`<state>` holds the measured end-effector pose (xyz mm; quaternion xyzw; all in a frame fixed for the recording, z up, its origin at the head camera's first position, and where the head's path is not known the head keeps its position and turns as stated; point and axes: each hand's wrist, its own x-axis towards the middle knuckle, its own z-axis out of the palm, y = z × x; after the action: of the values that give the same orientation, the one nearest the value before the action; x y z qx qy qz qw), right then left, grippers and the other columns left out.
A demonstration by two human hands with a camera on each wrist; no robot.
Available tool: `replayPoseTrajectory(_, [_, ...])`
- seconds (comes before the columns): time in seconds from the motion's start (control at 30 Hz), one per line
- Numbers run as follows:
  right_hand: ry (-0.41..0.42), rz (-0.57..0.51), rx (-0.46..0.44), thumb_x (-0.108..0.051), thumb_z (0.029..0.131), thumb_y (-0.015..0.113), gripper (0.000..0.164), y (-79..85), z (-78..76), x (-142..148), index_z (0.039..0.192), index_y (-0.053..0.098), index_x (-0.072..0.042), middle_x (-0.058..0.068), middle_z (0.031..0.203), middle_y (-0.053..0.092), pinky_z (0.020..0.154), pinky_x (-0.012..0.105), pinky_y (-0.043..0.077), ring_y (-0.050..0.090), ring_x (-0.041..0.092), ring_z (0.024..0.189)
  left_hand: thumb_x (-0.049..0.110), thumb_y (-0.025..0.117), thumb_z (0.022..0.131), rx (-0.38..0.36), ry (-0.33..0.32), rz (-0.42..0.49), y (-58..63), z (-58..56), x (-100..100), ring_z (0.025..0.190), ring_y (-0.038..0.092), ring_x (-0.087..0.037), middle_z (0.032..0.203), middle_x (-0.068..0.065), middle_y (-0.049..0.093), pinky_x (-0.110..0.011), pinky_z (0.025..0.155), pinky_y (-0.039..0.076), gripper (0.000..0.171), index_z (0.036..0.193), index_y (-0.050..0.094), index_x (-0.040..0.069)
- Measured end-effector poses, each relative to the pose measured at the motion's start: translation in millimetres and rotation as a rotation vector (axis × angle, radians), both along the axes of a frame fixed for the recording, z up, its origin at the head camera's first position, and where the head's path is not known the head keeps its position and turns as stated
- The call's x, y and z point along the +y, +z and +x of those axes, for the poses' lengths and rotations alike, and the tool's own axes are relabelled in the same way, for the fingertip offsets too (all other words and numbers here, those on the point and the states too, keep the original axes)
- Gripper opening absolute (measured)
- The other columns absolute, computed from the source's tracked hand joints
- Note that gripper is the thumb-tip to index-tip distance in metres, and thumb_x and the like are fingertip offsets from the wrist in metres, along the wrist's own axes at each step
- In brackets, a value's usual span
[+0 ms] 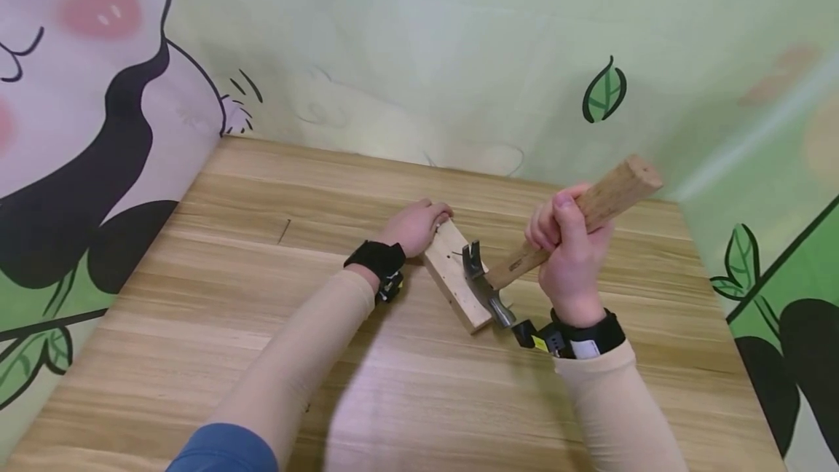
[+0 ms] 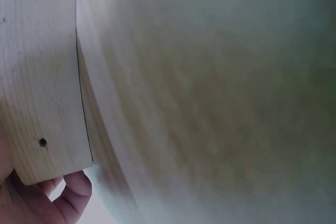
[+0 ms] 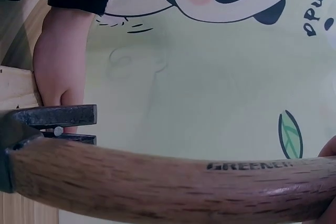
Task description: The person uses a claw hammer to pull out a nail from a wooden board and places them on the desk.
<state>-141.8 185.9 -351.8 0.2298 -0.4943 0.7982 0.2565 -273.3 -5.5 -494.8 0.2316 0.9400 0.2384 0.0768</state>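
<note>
A wood-grained desk [image 1: 164, 312], bordered by green panda-printed walls [image 1: 393, 35], carries a wooden block [image 1: 452, 275]; my left hand [image 1: 413, 228] grips its far end, my right hand [image 1: 573, 253] a hammer's handle [image 1: 521, 266].

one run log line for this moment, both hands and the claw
left hand: holds block at far end | right hand: grips hammer by handle | claw: close to nail

- On my head feed, the wooden block [image 1: 452, 275] lies on the table [image 1: 668, 297], slanting from far left to near right.
- The left hand [image 1: 411, 228] is at its far end.
- Right of it, the right hand [image 1: 573, 250] holds the hammer [image 1: 521, 264], head over the block's right edge.
- I see a nail [image 3: 59, 130] between the claw prongs.
- Behind the table: the wall [image 1: 426, 57].
</note>
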Motion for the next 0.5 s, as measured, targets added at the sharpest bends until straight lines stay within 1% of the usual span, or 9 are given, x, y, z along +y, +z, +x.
replayPoseTrajectory(0.1, [-0.002, 0.015, 0.008, -0.008, 0.102, 0.06, 0.02, 0.6, 1.0, -3.0, 0.085, 0.051, -0.005, 0.001, 0.054, 0.03, 0.042, 0.029, 0.025, 0.025, 0.014, 0.043, 0.029, 0.039, 0.118, 0.01, 0.015, 0.021, 2.1, 0.3, -0.5, 0.135, 0.06, -0.031, 0.146, -0.015, 0.063, -0.045, 0.113, 0.047, 0.044, 0.158, 0.05, 0.012])
replayPoseTrajectory(0.17, [-0.003, 0.018, 0.01, -0.008, 0.102, 0.06, 0.02, 0.8, 1.4, -4.9, 0.085, 0.051, -0.005, 0.001, 0.054, 0.031, 0.042, 0.029, 0.025, 0.026, 0.015, 0.043, 0.026, 0.04, 0.118, 0.024, 0.028, 0.03, 1.8, -0.1, -1.8, 0.135, 0.061, -0.031, 0.148, -0.016, 0.063, -0.044, 0.113, 0.047, 0.047, 0.162, 0.042, 0.011])
replayPoseTrajectory(0.33, [0.009, 0.009, 0.009, -0.007, 0.102, 0.06, 0.02, 0.8, 3.0, -6.6, 0.084, 0.051, -0.005, 0.001, 0.054, 0.031, 0.042, 0.03, 0.025, 0.025, 0.015, 0.043, 0.011, 0.046, 0.114, 0.054, 0.079, 0.084, 1.5, 2.2, -7.5, 0.126, 0.065, -0.031, 0.141, -0.018, 0.066, -0.044, 0.107, 0.052, 0.056, 0.168, 0.03, 0.011])
replayPoseTrajectory(0.37, [0.012, 0.004, 0.009, -0.007, 0.102, 0.06, 0.02, 1.0, 3.7, -6.0, 0.084, 0.051, -0.004, 0.001, 0.054, 0.031, 0.042, 0.03, 0.025, 0.025, 0.015, 0.043, 0.008, 0.046, 0.114, 0.061, 0.089, 0.1, 1.5, 3.6, -8.8, 0.123, 0.067, -0.032, 0.142, -0.019, 0.065, -0.045, 0.104, 0.054, 0.058, 0.169, 0.029, 0.012])
replayPoseTrajectory(0.43, [0.017, -0.013, 0.004, -0.007, 0.102, 0.06, 0.021, 1.4, 5.6, -4.3, 0.084, 0.049, -0.004, 0.001, 0.055, 0.031, 0.042, 0.03, 0.025, 0.025, 0.014, 0.043, 0.006, 0.045, 0.113, 0.083, 0.101, 0.136, 2.9, 7.5, -11.2, 0.121, 0.066, -0.032, 0.14, -0.019, 0.064, -0.045, 0.101, 0.055, 0.059, 0.169, 0.028, 0.012])
replayPoseTrajectory(0.5, [0.016, -0.043, -0.005, -0.006, 0.101, 0.059, 0.022, 1.8, 7.9, -1.6, 0.083, 0.048, -0.004, 0.001, 0.055, 0.031, 0.042, 0.03, 0.024, 0.025, 0.014, 0.043, 0.007, 0.045, 0.113, 0.124, 0.106, 0.182, 4.2, 11.9, -13.3, 0.121, 0.065, -0.032, 0.143, -0.02, 0.061, -0.044, 0.102, 0.054, 0.056, 0.168, 0.031, 0.01])
